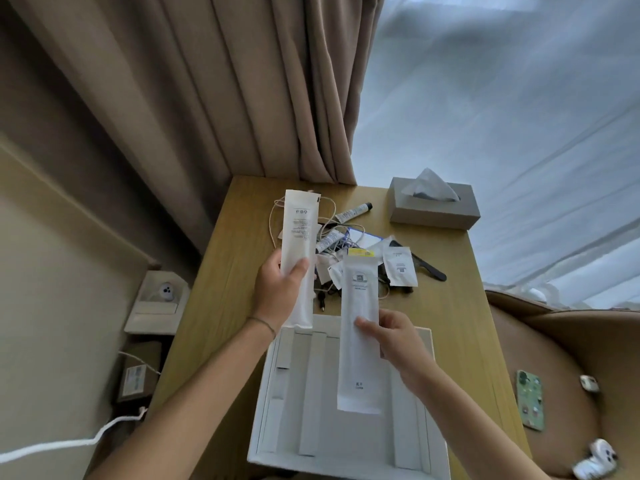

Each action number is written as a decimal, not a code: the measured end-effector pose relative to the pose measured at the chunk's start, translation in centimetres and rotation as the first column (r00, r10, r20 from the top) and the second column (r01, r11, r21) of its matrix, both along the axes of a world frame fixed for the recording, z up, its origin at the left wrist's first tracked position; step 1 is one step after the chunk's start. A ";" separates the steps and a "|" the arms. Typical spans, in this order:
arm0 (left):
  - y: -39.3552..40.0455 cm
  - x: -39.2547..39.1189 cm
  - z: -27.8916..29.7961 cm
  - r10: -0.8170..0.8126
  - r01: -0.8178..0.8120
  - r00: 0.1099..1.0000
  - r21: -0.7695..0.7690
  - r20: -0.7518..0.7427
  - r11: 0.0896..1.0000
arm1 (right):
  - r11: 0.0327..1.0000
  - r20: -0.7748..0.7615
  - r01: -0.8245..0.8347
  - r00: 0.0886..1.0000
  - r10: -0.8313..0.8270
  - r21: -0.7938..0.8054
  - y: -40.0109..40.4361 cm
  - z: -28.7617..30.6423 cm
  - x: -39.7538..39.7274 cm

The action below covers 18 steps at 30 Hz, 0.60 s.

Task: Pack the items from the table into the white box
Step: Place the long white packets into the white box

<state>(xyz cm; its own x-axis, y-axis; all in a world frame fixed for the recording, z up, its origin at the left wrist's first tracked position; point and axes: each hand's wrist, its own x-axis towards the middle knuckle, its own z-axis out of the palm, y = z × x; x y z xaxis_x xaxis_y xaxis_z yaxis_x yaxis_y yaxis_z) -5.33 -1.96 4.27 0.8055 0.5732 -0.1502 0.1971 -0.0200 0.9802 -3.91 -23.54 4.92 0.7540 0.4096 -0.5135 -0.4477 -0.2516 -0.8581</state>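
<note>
Your left hand [277,292] pinches long white packet [299,251]; right hand [394,336] pinches second packet [358,337] over white box [349,441]. Packets light, bendy, slippery; hold near middle.

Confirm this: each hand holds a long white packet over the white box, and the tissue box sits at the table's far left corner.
Wrong on one point: the head view shows the tissue box at the table's far right corner. The left hand and right hand do each hold a long white packet above the white box.

Your left hand [278,292] was raised, its fingers [298,268] curled in a grip. Your right hand [398,341] pinched beside it, both forearms reaching forward.
</note>
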 end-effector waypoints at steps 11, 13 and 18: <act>-1.0 -5.7 -0.4 -0.060 0.060 0.991 -0.001 -0.121 0.998 | 0.986 0.022 -0.096 0.995 0.100 -0.134 -1.4 -5.6 -4.7; -1.1 -6.4 -0.4 -0.064 0.064 0.991 -0.008 -0.117 0.998 | 0.980 0.007 -0.107 0.994 0.110 -0.166 -1.4 -6.7 -5.0; -1.0 -8.4 -0.1 -0.060 0.057 0.991 -0.033 -0.119 0.998 | 0.943 -0.100 -0.192 0.980 0.171 -0.273 -1.7 -9.8 -5.6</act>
<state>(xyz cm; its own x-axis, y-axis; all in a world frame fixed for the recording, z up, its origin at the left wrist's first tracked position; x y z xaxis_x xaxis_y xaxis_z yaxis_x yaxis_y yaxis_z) -13.70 -2.99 4.13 0.8127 0.5194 -0.2640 0.3125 -0.0062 0.9499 -9.49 -25.24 -4.85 0.6362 0.3680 -0.6781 -0.4311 -0.5594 -0.7080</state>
